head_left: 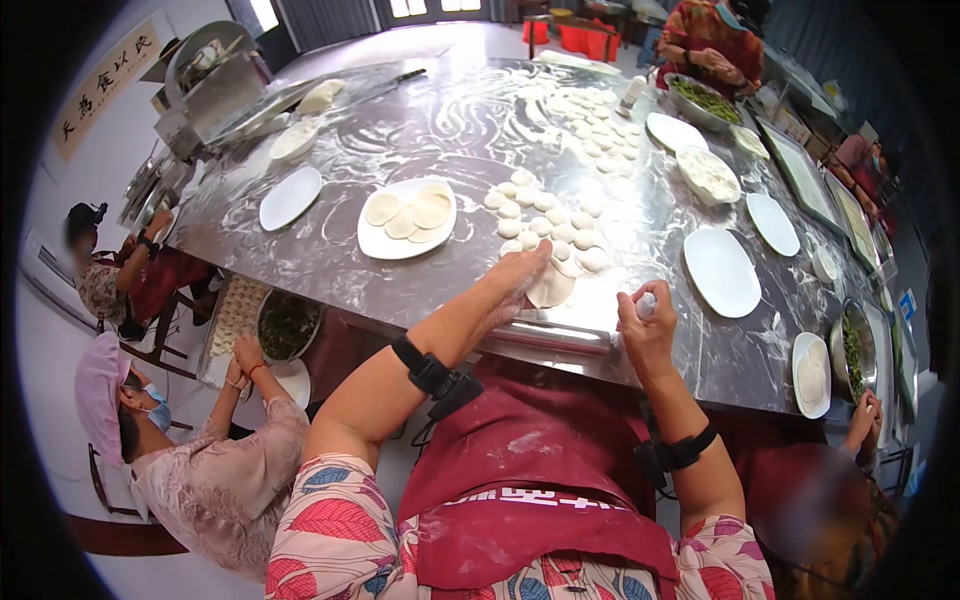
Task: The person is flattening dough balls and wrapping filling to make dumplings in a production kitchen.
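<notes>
My left hand (518, 278) rests on the near side of the floured steel table (330, 270), its fingers at the edge of a flat round dough wrapper (551, 286). Right of it, my right hand (648, 330) is closed around the white end of a rod (646, 304). Several small dough pieces (543, 200) lie just beyond my left hand. A plate with several flat wrappers (408, 222) sits to the left of them.
Empty oval plates stand left (291, 198) and right (722, 272). More dough pieces (600, 130) and a bowl of greens (705, 102) are farther back. Co-workers sit or stand around, one at lower left (215, 450), others at right and at the back.
</notes>
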Motion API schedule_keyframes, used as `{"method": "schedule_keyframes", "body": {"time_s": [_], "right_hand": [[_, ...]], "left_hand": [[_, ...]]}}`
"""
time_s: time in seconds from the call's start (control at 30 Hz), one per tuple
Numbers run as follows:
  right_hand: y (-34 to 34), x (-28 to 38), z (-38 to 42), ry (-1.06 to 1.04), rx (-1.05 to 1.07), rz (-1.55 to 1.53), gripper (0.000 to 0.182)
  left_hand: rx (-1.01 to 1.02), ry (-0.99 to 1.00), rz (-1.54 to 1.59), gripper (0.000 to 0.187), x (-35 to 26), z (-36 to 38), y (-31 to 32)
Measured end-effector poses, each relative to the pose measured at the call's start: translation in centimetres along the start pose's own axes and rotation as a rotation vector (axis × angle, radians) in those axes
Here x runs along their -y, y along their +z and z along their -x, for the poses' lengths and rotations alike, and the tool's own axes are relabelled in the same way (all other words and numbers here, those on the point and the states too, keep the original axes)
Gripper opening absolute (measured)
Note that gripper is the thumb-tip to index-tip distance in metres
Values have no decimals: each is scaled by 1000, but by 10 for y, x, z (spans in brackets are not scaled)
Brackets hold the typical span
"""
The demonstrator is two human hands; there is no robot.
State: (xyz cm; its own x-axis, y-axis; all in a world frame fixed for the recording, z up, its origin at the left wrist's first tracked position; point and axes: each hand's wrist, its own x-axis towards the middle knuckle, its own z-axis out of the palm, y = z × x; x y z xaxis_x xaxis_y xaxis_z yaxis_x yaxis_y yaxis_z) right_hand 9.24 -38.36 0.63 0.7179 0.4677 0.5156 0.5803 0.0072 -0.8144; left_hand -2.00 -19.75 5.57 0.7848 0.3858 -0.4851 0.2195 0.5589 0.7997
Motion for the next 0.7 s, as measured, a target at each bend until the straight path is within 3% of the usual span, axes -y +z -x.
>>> {"method": "schedule_keyframes", "body": {"time_s": [0.17, 0.27, 0.37, 0.53, 0.7], "right_hand": [[-1, -5, -2, 17, 10, 1, 23], [-2, -4, 0, 4, 11, 17, 23], [-2, 0, 1, -1, 9, 0, 22], [-7, 8, 1, 90, 84, -24, 25], [-8, 4, -2, 15, 111, -97, 38]], "left_hand": [[268, 117, -35, 26, 8, -4, -8], [301, 102, -58, 30, 8, -8, -8], [199, 72, -179, 27, 11, -9, -3], [236, 113, -153, 20, 24, -15, 7], [181, 92, -236, 31, 24, -12, 28]]}}
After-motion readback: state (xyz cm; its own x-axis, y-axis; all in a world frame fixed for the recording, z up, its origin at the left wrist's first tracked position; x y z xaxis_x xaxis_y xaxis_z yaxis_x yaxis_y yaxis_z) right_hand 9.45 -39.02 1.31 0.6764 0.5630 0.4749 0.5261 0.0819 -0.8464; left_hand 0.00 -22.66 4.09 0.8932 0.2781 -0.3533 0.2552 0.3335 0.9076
